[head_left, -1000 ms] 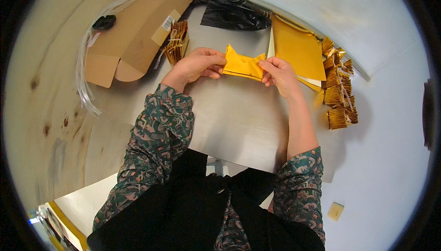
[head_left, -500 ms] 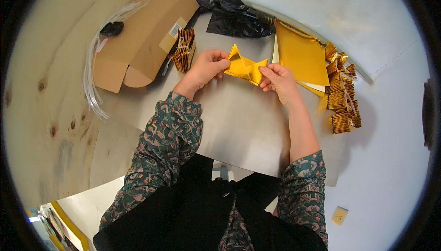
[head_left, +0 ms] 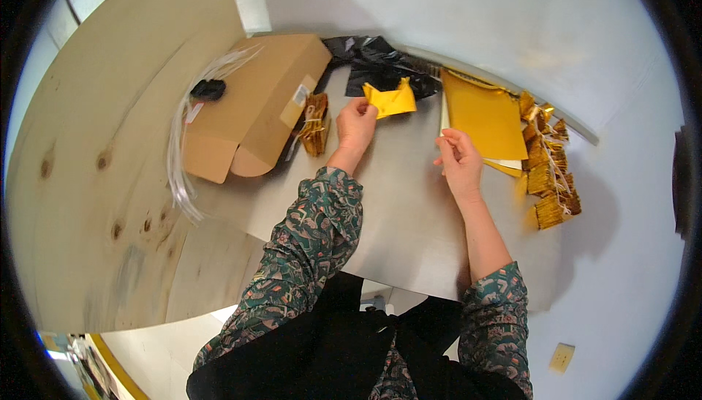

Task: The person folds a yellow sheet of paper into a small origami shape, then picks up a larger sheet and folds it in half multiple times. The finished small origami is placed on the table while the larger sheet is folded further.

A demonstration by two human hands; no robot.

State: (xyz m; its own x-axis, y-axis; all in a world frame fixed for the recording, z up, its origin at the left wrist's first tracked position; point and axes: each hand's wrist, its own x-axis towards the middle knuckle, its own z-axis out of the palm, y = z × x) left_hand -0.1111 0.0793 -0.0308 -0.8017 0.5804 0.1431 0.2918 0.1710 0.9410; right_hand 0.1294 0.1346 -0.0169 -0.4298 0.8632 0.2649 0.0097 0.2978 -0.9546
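Observation:
My left hand (head_left: 356, 133) pinches the left end of a folded gold paper piece (head_left: 397, 102), which has pointed tips standing up along its top edge. It is raised in front of the black plastic. My right hand (head_left: 461, 164) is apart from it, with loosely bent fingers and nothing visible in them. A stack of shiny gold paper sheets (head_left: 482, 118), with white paper under it, lies just beyond the right hand. Left of my left hand stands a tied bundle of folded gold paper (head_left: 315, 126).
A brown cardboard box (head_left: 252, 100) lies at the left, with white plastic straps (head_left: 178, 148) over its side. Crumpled black plastic (head_left: 365, 55) lies at the back of the grey tabletop (head_left: 395, 217). Several tied gold paper bundles (head_left: 545, 173) line the right, beside the white wall (head_left: 621, 254).
My right hand has let go of the folded gold paper and moved away from it. My left hand now holds the piece alone, farther toward the black plastic. The whole view has shifted.

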